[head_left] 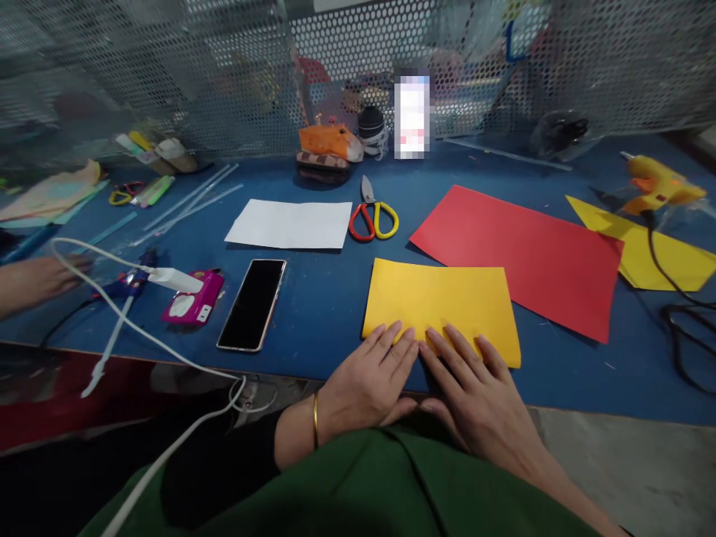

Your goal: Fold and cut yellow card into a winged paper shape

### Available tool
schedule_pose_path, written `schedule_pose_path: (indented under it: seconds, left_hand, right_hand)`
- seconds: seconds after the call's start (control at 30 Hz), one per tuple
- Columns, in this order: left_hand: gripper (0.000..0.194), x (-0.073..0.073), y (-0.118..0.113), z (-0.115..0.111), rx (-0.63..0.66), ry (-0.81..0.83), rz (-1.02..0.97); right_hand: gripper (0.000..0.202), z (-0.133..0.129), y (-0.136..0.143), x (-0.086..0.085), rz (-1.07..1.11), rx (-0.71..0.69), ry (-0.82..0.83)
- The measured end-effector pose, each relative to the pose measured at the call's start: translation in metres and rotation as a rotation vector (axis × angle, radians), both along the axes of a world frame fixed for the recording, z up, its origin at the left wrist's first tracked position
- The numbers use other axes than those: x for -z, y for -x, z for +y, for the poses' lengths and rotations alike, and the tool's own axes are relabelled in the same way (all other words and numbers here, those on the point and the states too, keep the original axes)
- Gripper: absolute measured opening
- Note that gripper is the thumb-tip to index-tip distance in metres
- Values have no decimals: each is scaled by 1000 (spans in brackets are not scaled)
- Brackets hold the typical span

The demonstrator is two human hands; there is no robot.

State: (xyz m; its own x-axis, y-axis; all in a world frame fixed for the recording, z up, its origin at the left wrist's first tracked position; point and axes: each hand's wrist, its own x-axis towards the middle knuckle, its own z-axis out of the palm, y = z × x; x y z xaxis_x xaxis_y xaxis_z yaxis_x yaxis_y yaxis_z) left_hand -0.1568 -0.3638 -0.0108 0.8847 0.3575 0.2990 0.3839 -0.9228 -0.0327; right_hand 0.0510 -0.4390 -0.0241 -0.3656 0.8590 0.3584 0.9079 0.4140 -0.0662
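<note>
A folded-looking yellow sheet of paper (439, 294) lies flat near the front edge of the blue table. My left hand (374, 377) rests its outstretched fingers on the sheet's near left edge. Beside it, the fingers of my right hand (475, 388) lie flat and spread on the near right part. Both thumbs point inward, just off the paper. A red sheet (520, 253) lies behind and to the right. Scissors (372, 212) with one red and one yellow handle stand beyond the yellow sheet, beside a white sheet of paper (291, 224).
A phone (253, 304) and a purple box (193, 298) lie to the left, with a white cable (128, 321) looping past. A yellow glue gun (660, 186) stands at the right on another yellow sheet (649, 250). Another person's hand (42, 283) reaches in at far left.
</note>
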Motion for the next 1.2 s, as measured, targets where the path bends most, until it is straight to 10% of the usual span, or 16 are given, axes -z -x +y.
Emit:
schedule_pose_path:
  seconds: [0.37, 0.77, 0.97, 1.2]
  left_hand:
    - [68, -3, 10, -3, -93, -36, -48]
    - [57, -16, 40, -8, -254, -22, -54]
    - [19, -15, 29, 5, -296, -75, -224]
    - [20, -17, -15, 26, -178, -99, -244]
  right_hand:
    - [68, -30, -34, 4, -107, 211, -110]
    - [50, -20, -50, -3, -197, 89, -183]
    - [39, 5, -62, -21, -347, -134, -185]
    - [36, 25, -60, -36, -344, -172, -340]
